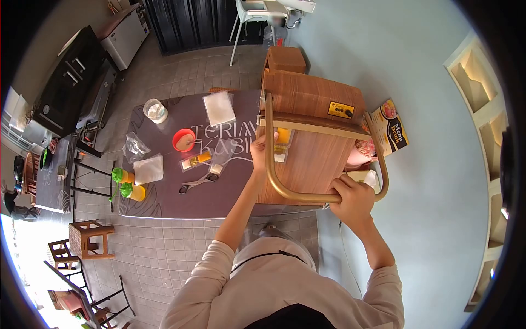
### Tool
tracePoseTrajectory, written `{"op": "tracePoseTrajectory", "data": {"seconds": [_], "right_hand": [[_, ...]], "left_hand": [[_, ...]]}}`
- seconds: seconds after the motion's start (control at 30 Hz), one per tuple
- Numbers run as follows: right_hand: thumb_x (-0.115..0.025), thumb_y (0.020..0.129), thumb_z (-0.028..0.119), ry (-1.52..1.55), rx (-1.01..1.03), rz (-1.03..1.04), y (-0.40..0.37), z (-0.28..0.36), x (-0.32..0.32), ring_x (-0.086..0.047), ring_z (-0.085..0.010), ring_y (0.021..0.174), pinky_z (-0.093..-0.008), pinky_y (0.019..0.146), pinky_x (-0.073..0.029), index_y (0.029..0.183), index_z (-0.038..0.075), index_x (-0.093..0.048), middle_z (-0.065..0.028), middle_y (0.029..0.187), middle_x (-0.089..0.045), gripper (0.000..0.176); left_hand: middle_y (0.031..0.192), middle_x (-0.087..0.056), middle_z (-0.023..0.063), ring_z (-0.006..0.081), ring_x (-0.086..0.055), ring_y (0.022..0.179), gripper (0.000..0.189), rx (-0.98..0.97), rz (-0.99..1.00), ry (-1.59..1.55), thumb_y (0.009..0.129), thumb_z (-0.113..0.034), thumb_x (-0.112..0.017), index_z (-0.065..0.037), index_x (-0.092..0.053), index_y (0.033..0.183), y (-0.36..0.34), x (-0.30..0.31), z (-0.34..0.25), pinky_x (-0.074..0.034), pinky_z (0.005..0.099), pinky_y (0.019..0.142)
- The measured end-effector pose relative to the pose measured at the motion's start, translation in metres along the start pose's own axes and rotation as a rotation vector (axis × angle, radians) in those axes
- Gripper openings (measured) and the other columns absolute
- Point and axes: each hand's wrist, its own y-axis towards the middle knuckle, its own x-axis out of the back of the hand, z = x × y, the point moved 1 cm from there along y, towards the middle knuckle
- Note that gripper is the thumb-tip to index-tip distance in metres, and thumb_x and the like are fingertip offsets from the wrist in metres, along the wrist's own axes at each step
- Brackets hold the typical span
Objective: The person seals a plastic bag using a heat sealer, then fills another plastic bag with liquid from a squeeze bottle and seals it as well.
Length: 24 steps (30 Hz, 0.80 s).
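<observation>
A wood-grain machine [307,88] with a gold U-shaped handle [296,194] stands at the table's right end. My right hand [353,200] is wrapped round the handle's near bar. At the machine's left side, my left hand [258,152] pinches the edge of a clear plastic packet with yellow contents [282,140], partly hidden behind the handle. The packet lies on the machine's wood-grain board [312,164]. A similar packet [196,160] lies on the table, left of my left hand. Scissors [200,183] rest nearer to me.
The dark table [181,205] also bears a red bowl [184,140], a clear tub [155,111], stacked clear sleeves [219,108] and two green-topped bottles [133,192]. A menu board [390,127] stands by the wall on the right. Stools [91,239] are at the left.
</observation>
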Motion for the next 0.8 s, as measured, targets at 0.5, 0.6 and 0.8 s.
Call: {"op": "tracePoseTrajectory", "data": {"seconds": [0.5,0.6,0.8], "right_hand": [[-0.061,0.057,0.008,0.009,-0.009,0.042,-0.01,0.001,-0.014,-0.048,-0.0216,0.041,-0.0304,0.04,-0.039,0.065,0.01,-0.056,-0.0005,0.061,-0.05,0.01],[-0.062,0.057,0.008,0.011,-0.003,0.047,-0.011,0.0,-0.016,-0.048,-0.0213,0.042,-0.0304,0.04,-0.039,0.066,0.01,-0.056,-0.0008,0.061,-0.05,0.01],[-0.062,0.057,0.008,0.025,-0.002,0.043,-0.011,0.0,-0.017,-0.047,-0.0212,0.042,-0.0303,0.04,-0.039,0.064,0.009,-0.054,-0.0012,0.06,-0.049,0.01]], "left_hand": [[0.065,-0.058,-0.0004,0.0039,-0.051,0.056,0.025,0.04,0.044,-0.006,0.083,-0.023,-0.063,0.001,-0.065,0.079,0.0,0.001,-0.003,-0.041,0.0193,0.047],[0.065,-0.058,-0.0007,0.0038,-0.05,0.055,0.025,0.036,0.046,-0.019,0.083,-0.023,-0.063,0.001,-0.065,0.08,0.0,0.0,-0.004,-0.04,0.0193,0.047],[0.067,-0.058,-0.0012,0.004,-0.05,0.058,0.025,0.036,0.031,-0.055,0.082,-0.023,-0.064,0.002,-0.066,0.083,0.003,0.002,0.008,-0.041,0.0194,0.05]]}}
